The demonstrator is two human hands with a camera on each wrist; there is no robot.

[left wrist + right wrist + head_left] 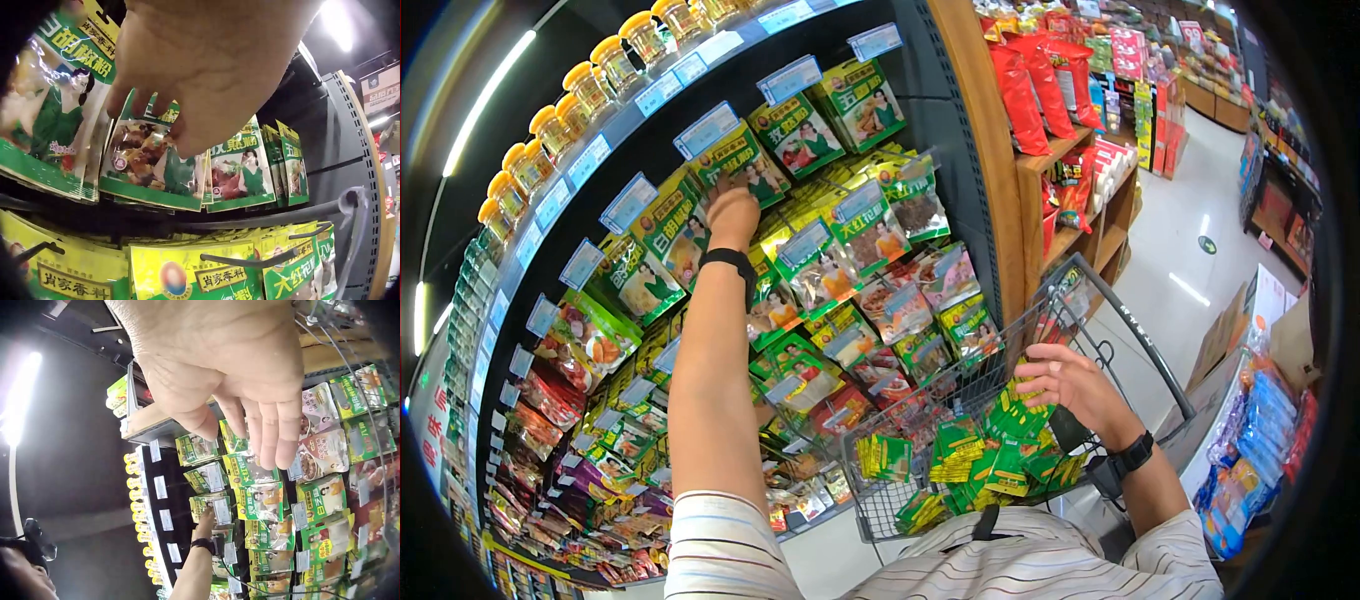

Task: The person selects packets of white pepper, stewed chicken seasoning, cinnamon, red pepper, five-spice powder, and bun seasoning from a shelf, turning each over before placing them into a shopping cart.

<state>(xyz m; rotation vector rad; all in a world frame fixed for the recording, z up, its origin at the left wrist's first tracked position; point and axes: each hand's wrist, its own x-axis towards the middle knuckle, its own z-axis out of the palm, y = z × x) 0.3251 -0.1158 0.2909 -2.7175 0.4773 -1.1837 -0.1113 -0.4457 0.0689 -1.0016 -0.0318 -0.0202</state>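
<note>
My left hand (733,215) is at the upper row of hanging green-and-yellow packets, its fingers bent over the upper part of one packet (762,180). In the left wrist view, the hand (206,69) pinches this packet (140,159) near its top and covers part of its label; some fingertips are hidden. Similar packets (53,119) hang beside it. My right hand (1065,385) is held above the wire cart (880,500), fingers apart and slightly bent, holding nothing. The right wrist view shows the right palm (231,375) with relaxed fingers.
Many green and yellow packets (990,455) lie in the cart. Jars with yellow lids (612,62) line the shelf above. A wooden rack (1040,175) with red bags stands right of the packet shelf, and blue packages (1260,430) are at far right.
</note>
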